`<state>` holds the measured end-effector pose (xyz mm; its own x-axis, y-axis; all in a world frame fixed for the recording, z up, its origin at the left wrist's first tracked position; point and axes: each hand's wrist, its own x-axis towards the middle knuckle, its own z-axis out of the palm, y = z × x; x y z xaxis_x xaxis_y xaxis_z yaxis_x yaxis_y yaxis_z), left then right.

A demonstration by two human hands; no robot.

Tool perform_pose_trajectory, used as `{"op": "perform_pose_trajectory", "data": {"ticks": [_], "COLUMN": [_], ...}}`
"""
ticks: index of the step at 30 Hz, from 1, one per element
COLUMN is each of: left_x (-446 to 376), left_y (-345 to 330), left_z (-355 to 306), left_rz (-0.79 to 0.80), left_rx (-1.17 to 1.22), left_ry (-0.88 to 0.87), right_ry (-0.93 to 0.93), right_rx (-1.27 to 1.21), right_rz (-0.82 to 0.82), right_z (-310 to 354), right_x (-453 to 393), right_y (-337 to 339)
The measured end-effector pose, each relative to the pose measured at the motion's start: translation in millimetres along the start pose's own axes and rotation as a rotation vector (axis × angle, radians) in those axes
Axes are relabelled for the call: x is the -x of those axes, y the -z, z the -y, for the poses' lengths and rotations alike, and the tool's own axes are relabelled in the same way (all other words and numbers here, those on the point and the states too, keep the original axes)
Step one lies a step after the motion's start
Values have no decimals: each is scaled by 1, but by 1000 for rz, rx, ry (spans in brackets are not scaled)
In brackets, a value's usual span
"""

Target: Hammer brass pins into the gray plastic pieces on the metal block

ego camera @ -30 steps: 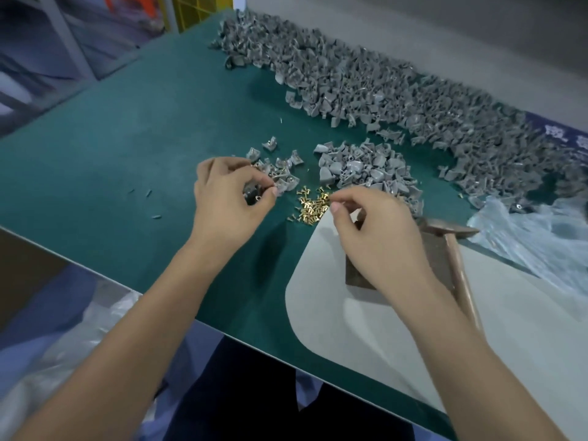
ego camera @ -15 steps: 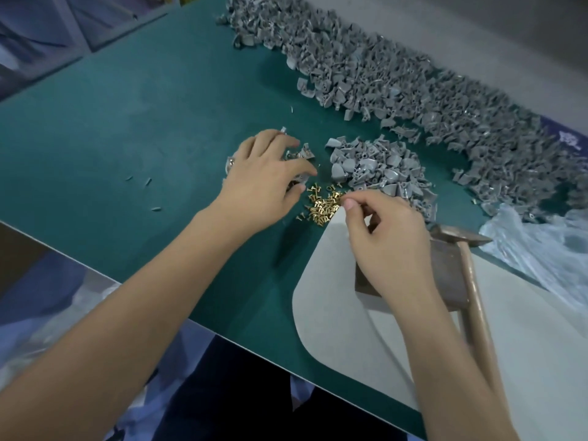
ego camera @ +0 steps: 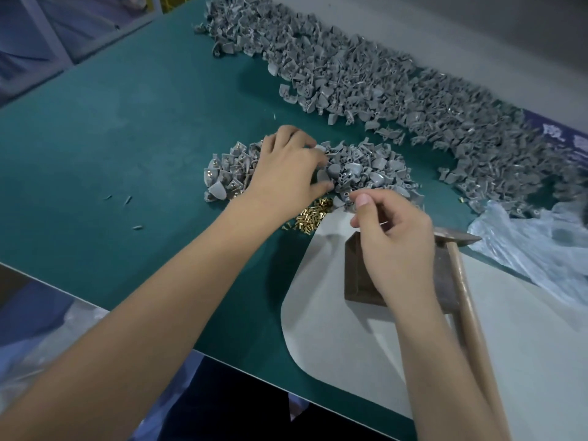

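My left hand [ego camera: 286, 173] reaches into a small heap of gray plastic pieces [ego camera: 372, 167] and pinches one gray piece [ego camera: 323, 178] between thumb and fingers. My right hand [ego camera: 394, 240] hovers over the near-left part of the dark metal block [ego camera: 358, 275], thumb and forefinger pinched on what seems to be a brass pin, barely visible. Loose brass pins [ego camera: 311, 214] lie in a little pile between my hands. The hammer [ego camera: 458, 238] rests with its head on the block, its wooden handle pointing toward me.
A long heap of gray pieces [ego camera: 381, 81] runs along the back of the green table [ego camera: 127, 154]. Pieces with pins fitted [ego camera: 222, 176] lie left of my left hand. The block sits on a white mat [ego camera: 334, 329]. A clear plastic bag [ego camera: 534, 249] lies right.
My left hand moved right from the left heap into the small gray heap and took hold of a piece. My right hand lifted off the brass pins toward the block.
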<state>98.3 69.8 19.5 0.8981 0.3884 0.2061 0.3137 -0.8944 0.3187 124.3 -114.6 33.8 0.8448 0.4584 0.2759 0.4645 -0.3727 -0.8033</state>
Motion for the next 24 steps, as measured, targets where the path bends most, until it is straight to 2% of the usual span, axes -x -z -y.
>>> {"op": "perform_pose_trajectory", "data": {"ticks": [10,13,16,18,20,22,24], "left_x": [2,11,27,36,42,48,49], "left_y": [6,18,28,30,30,27,22], "left_z": [20,22,22,22,20,16,14], "left_rz": [-99,-141,-150,-156,-139,-114,-58], "left_rx": [233,521,751,678,448,200,59], "left_ry": [-33,-46,19,105,149,103,50], "right_ry": [-18,-23,-25,-22,-14,-2,8], "right_rx": [-26,-33,-31,-34,-37,-31,-17], "right_rz": [0,0,5,12,19,27,34], "right_z": [2,1,1,1,1,1,1], "right_x": [0,1,0,0,-1,-1,0], "right_y": [1,1,1,0,0,0,-1]}}
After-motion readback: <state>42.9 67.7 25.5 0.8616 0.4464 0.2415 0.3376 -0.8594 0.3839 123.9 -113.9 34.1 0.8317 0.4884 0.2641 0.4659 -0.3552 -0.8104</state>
